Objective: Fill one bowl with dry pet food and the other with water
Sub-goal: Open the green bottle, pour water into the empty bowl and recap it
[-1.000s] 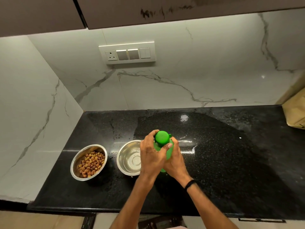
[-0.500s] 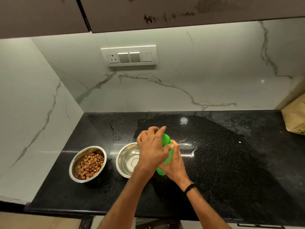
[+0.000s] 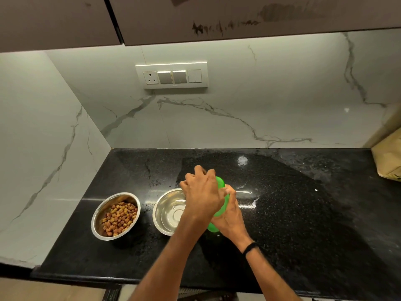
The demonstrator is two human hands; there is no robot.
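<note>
Black speckled desk (image 3: 293, 224) in a corner of white marble-look walls, seen from the head camera. Two steel bowls sit side by side near the front left of the desk, just apart from each other. Left bowl (image 3: 99, 216) holds brown and tan dry pet food (image 3: 119, 218), a loose heap, well below the rim. Right bowl (image 3: 161, 213) has a shiny bottom; cannot tell if there is any water in it, and its right edge is hidden behind the left forearm. Green bottle (image 3: 218, 213) stands upright on the desk just beside the right bowl, on its right side, mostly covered by both hands. Left hand (image 3: 202, 192) is on top, fingers curled down and closed over the green cap (image 3: 220, 182), only a sliver of cap visible. Right hand (image 3: 231, 216) wraps the bottle body from the right, fingers clamped around it, thumb up near the neck. Black band (image 3: 250, 247) on the right wrist. Tan paper bag (image 3: 388, 157) at the far right edge of the desk, well apart from the bowls, cut off by the frame. Switch plate (image 3: 171, 74) with a socket on the back wall, cabinets (image 3: 238, 16) above. Some glare streaks on the desk right of the bottle.
</note>
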